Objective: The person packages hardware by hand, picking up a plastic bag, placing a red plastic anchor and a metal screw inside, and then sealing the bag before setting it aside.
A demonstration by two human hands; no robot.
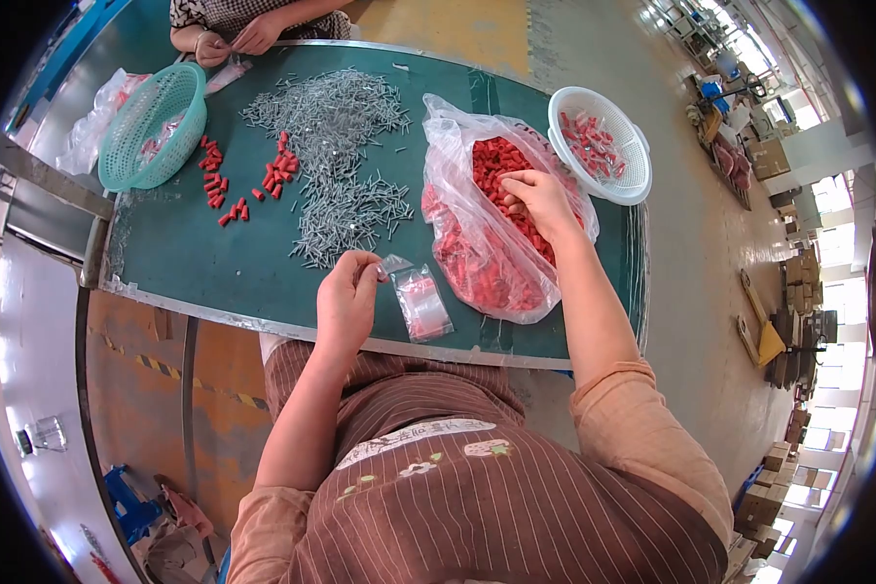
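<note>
My left hand (348,300) is closed at the table's near edge, pinching a small clear plastic bag (394,265) with a bit of red at the fingertips. Just right of it lies a packet of clear zip bags (422,307) with reddish print. Over the mouth of a large clear plastic sack (450,146), my right hand (543,201) has thumb and fingers pressed together; whatever is between them is hidden. Red plastic plugs (496,164) fill that sack. Ahead of my left hand spreads a pile of grey screws (346,127).
Loose red plugs (280,170) lie left of the screws. A green basket (193,117) stands at the left, a white basket (642,161) with red-filled packets at the far right. Across the green table (253,277), another person's hands (253,34) work on a small bag.
</note>
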